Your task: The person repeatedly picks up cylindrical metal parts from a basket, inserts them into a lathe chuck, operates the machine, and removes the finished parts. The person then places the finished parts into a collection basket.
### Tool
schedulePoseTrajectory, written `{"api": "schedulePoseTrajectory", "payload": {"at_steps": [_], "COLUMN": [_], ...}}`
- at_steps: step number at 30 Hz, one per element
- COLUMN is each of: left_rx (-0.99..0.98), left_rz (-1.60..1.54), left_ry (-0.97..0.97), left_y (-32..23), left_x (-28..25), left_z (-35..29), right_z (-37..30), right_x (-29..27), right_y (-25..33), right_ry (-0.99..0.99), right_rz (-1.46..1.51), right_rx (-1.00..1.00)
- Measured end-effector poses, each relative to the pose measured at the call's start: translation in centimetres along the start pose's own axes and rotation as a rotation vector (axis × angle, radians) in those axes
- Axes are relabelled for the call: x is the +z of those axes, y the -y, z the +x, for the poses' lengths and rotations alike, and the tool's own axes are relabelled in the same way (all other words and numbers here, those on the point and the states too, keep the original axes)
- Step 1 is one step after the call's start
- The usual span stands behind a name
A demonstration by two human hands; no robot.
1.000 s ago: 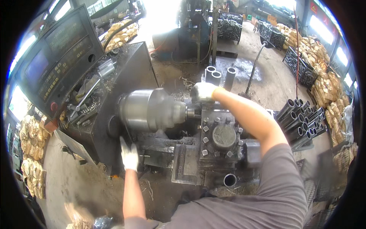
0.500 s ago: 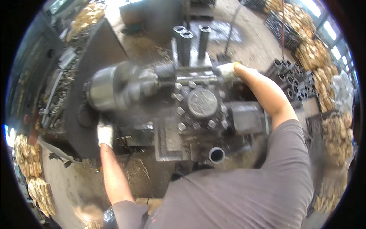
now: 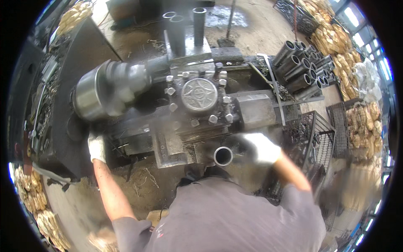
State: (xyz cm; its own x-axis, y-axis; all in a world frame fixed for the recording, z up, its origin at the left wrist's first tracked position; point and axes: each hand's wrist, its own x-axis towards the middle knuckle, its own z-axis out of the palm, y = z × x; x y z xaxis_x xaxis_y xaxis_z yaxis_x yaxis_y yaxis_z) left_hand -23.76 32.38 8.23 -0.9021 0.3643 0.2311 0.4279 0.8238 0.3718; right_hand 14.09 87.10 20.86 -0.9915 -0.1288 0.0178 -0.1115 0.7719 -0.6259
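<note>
My left hand (image 3: 97, 147), in a white work glove, is at the front of a lathe, just below the round metal chuck (image 3: 89, 93). Its fingers are hidden against the dark machine body. The chuck's stepped jaws (image 3: 128, 82) look smeared. Right of them stands the square tool post (image 3: 199, 95) with several bolts around its round cap. My right hand (image 3: 261, 149), also gloved, is blurred in front of the lathe, close to an open-ended metal tube (image 3: 223, 156). I cannot make out its fingers or whether it touches anything.
Three metal tubes (image 3: 199, 27) stand upright behind the tool post. Several more tubes (image 3: 300, 69) are stacked at the right, near a flat metal bar (image 3: 273, 88). A wire-mesh crate (image 3: 319, 140) stands at the lower right. Wrapped bundles (image 3: 336, 40) line the right side.
My right hand has come back from the far side of the tool post to the near side, by the tube. My left hand stays below the chuck. The view has shifted.
</note>
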Motion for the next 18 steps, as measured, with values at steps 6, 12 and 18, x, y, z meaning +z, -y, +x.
{"api": "schedulePoseTrajectory", "payload": {"at_steps": [6, 12, 18], "left_rx": [-0.207, -0.321, -0.626], "left_rz": [-0.107, -0.145, -0.27], "left_ry": [-0.014, -0.09, -0.259], "left_y": [0.3, -0.9, -13.9], "left_x": [0.5, 0.2, -3.7], "left_z": [-0.7, -2.0, -4.5], "right_z": [2.1, 4.7, 13.1], "right_x": [7.9, -5.8, -13.4], "right_y": [1.3, 5.4, 7.5], "right_ry": [-0.121, -0.327, -0.45], "right_rz": [-0.009, -0.214, -0.415], "right_rx": [-0.042, -0.265, -0.243]}}
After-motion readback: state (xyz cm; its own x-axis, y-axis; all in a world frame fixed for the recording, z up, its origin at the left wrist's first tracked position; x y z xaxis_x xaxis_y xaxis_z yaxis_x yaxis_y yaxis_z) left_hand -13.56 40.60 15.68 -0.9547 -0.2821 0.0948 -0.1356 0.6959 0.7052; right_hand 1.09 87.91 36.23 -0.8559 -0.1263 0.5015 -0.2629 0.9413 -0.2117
